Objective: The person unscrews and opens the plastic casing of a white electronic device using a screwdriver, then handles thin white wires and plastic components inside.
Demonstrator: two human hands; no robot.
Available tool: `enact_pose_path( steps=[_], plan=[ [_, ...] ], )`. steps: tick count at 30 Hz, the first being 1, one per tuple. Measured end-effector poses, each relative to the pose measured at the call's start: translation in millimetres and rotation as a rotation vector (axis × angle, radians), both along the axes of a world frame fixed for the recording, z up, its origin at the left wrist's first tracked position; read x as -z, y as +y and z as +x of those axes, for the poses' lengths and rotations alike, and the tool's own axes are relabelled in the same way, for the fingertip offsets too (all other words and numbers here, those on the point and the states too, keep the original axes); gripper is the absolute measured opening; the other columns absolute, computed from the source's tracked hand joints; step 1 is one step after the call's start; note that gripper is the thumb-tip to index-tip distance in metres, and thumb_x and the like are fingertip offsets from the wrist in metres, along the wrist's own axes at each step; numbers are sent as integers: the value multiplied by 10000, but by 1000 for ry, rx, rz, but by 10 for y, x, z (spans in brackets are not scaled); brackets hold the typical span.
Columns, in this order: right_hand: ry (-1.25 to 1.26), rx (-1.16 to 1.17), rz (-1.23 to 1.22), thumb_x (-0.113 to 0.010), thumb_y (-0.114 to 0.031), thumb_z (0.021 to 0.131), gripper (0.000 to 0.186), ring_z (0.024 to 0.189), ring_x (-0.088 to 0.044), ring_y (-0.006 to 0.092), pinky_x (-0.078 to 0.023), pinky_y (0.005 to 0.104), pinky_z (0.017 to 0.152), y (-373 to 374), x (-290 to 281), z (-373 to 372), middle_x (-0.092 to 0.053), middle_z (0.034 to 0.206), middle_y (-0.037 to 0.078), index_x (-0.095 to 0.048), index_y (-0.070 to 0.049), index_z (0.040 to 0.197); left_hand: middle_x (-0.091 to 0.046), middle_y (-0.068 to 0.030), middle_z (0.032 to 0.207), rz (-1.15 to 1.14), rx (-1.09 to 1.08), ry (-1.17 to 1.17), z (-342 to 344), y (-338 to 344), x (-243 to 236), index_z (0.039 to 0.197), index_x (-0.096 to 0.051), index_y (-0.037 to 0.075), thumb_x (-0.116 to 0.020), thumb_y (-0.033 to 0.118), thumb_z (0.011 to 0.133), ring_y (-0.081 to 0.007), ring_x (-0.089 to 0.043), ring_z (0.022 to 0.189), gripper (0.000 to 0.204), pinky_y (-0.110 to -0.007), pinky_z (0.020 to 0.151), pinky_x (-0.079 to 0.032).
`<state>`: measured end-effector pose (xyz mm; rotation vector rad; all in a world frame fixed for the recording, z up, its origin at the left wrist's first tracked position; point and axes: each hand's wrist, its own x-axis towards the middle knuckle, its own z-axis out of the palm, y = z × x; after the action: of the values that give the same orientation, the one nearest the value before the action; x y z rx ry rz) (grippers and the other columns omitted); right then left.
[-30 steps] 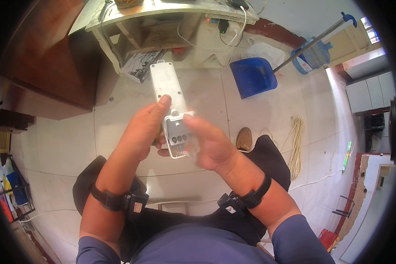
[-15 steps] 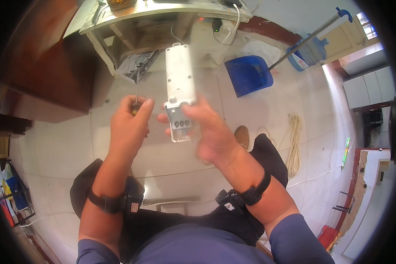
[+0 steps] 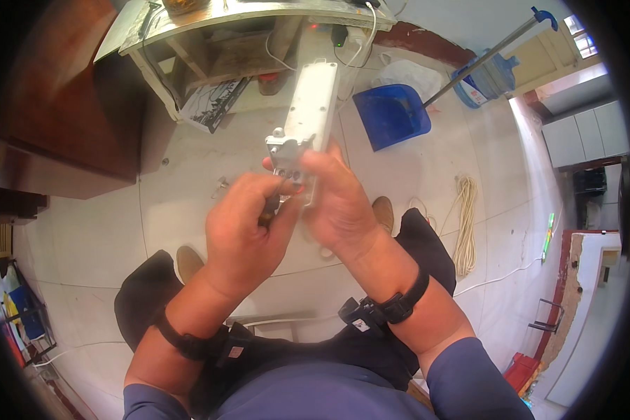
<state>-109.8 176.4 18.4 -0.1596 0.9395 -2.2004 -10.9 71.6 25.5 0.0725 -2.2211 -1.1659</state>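
While the right hand (image 3: 339,203) closes around the lower end of a long white device (image 3: 312,105), the left hand (image 3: 248,217) pinches a small dark-handled tool (image 3: 267,211) between thumb and fingers, its tip hidden or too blurred to make out. The device hangs in the air in front of the person, well above the tiled floor (image 3: 182,203), its far end tilted slightly to the right and pointing toward the tabletop (image 3: 252,8). Near the fingers, its lower end shows a short row of round dark openings (image 3: 290,175), and the left hand's fingertips are right at them; whether the tool touches them, I cannot tell. Each forearm wears a black strap (image 3: 403,306) with a small black unit attached. Beyond the device, a flat printed box (image 3: 213,103) and a red-lidded jar (image 3: 269,84) sit on the floor beneath the tabletop. To the right lie a blue dustpan (image 3: 392,117) with a long handle, a clear blue water bottle (image 3: 484,80) just beside that handle, and, closer to the person, a coiled pale cord (image 3: 465,231).
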Motion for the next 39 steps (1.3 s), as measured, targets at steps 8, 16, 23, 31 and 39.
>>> enact_pose_path(
  steps=[8,16,23,31,39],
  plan=[
    [-125,-54,-68,-600,-195,958,447,1058,-571,190,-496,364,885,21,0,-24,-551,1160,83,-381,-82,1330,-653,-109,890,-93,13,-29,-45,-37,-9,993,-647,22,-747,-76,781,-232,-642,714,253,-309,620,-514],
    [-110,-39,-72,-606,-187,964,441,1049,-575,197,-501,359,894,4,66,-21,-545,1166,81,-388,-78,1331,-639,-108,893,-201,39,34,-51,-90,9,984,-654,43,-732,-88,763,-245,-637,693,269,-314,599,-512],
    [-76,8,-82,-608,-218,983,290,1041,-657,234,-519,379,924,-2,14,17,-669,1107,104,-565,-41,1208,-635,-107,870,-34,-28,-29,-16,-93,20,983,-624,21,-712,-96,769,-237,-628,725,259,-300,641,-505],
    [-62,-15,-96,-603,-222,998,302,1064,-647,233,-514,375,939,-4,26,31,-653,1141,97,-539,-51,1239,-629,-98,861,-19,-38,-81,-18,-116,6,959,-627,9,-702,-81,795,-211,-603,730,202,-291,649,-481],
    [-69,-16,-78,-632,-186,988,373,1028,-613,188,-525,338,869,-25,35,36,-594,1130,82,-428,-67,1278,-609,-87,859,15,50,-125,-2,-190,-31,921,-650,32,-678,-98,769,-211,-580,728,202,-289,652,-467]
  ],
)
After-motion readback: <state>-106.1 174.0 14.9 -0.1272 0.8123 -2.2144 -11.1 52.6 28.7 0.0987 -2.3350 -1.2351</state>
